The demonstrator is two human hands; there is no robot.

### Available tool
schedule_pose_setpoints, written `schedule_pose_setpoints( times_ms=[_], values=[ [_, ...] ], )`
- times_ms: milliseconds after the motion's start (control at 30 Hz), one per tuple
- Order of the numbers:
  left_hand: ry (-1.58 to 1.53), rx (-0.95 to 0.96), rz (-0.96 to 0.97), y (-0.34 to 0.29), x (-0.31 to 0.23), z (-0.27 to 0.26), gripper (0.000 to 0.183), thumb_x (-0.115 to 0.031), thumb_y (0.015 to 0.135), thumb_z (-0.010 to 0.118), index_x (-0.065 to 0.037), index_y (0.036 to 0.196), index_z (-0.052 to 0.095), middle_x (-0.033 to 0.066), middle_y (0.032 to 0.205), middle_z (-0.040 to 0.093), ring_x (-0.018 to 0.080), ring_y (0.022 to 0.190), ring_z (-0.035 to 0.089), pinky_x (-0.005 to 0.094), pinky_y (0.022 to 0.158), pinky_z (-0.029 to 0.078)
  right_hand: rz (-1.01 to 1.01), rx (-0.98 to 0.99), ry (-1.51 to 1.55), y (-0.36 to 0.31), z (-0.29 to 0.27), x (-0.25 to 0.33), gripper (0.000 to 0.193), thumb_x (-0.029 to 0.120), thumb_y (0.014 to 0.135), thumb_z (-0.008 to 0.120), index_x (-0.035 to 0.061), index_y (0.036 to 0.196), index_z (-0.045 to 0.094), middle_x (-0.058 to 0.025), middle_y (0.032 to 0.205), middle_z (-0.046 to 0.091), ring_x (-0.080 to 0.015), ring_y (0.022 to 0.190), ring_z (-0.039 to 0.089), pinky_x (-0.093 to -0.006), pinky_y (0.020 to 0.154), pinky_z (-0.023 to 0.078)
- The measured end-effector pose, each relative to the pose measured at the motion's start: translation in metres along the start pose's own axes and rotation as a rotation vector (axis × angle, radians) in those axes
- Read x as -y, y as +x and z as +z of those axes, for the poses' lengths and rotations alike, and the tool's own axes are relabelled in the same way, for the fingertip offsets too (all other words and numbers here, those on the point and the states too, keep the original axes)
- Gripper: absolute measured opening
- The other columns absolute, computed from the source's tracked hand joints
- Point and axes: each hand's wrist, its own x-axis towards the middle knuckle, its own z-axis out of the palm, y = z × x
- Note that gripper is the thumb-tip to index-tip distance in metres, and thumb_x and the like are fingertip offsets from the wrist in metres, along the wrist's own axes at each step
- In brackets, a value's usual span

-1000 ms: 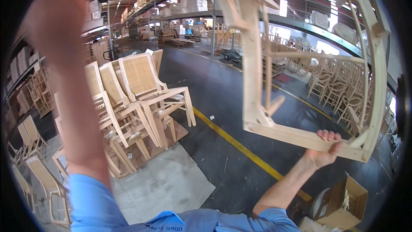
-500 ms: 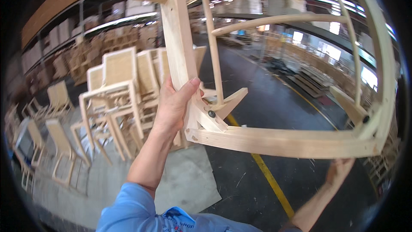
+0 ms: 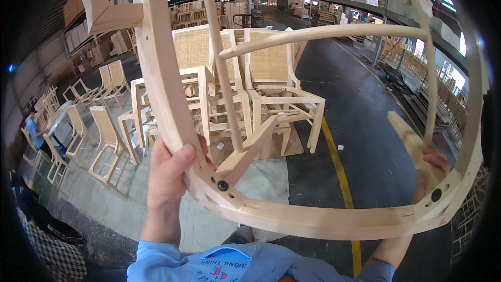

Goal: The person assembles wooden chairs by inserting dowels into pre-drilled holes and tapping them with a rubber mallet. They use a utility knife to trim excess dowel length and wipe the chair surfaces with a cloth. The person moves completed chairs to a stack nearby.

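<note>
I hold a bare pale-wood chair frame [image 3: 318, 220] up in front of me, tipped so that one rail runs across nearest to my body. My left hand [image 3: 168, 171] is closed round the left long member, thumb on top, close to the corner. At the right corner, my right hand [image 3: 436, 161] has its fingers curled over the short slanted wooden piece; the frame hides part of that hand. Dark round bolt heads [image 3: 223, 186] show at both near corners. A thin curved crossbar [image 3: 323, 37] joins two slim rods inside the frame.
Several wooden chairs with woven backs [image 3: 269, 62] stand crowded beyond the frame. More chairs [image 3: 107, 138] stand at the left, near a person in blue [image 3: 35, 131]. A yellow floor line [image 3: 339, 177] runs along the dark floor. Planks [image 3: 425, 107] lie stacked at the right.
My view has swung left, bringing the crowded chairs toward the middle. The frame has tilted. My right hand has gone from beneath the near rail to the slanted piece at the right corner.
</note>
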Motion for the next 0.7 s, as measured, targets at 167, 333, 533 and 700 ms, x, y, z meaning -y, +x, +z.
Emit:
schedule_pose_setpoints(
  times_ms=[167,333,533,700],
  values=[
    [0.092,-0.056,0.087,0.031,-0.009,-0.023,0.070,-0.030,0.075,0.091,0.005,0.124,0.054,0.0130,0.090,0.068,0.0216,0.069,0.073,0.0329,0.054,0.064,0.066,-0.035,0.033,-0.005,0.046,-0.029,0.044,0.015,0.088,0.074,0.0029,0.124,0.053,-0.0124,0.112,0.061,-0.0265,0.113,0.061,-0.0447,0.105,0.047],
    [0.107,-0.067,0.083,0.088,-0.006,-0.037,0.086,-0.034,0.074,0.093,0.008,0.134,0.048,0.0142,0.090,0.066,0.0200,0.071,0.072,0.0320,0.053,0.065,0.184,-0.231,0.159,-0.020,0.092,-0.070,0.047,0.019,0.088,0.075,0.0027,0.126,0.053,-0.0118,0.114,0.062,-0.0251,0.111,0.062,-0.0430,0.103,0.048],
    [0.181,-0.051,-0.038,0.158,0.024,-0.063,0.082,-0.028,0.079,0.090,0.009,0.138,0.046,0.0147,0.096,0.068,0.0201,0.082,0.073,0.0347,0.055,0.066,0.411,-0.376,0.364,-0.053,0.161,-0.135,0.050,0.024,0.089,0.076,0.0025,0.127,0.053,-0.0111,0.115,0.062,-0.0234,0.110,0.063,-0.0410,0.100,0.050],
    [0.211,-0.048,-0.144,0.208,0.063,-0.073,0.079,-0.026,0.083,0.088,0.008,0.140,0.046,0.0160,0.101,0.069,0.0200,0.082,0.074,0.0355,0.056,0.066,0.511,-0.409,0.444,-0.057,0.202,-0.198,0.053,0.029,0.089,0.076,0.0023,0.129,0.053,-0.0105,0.117,0.062,-0.0220,0.108,0.063,-0.0393,0.097,0.051]
  ],
)
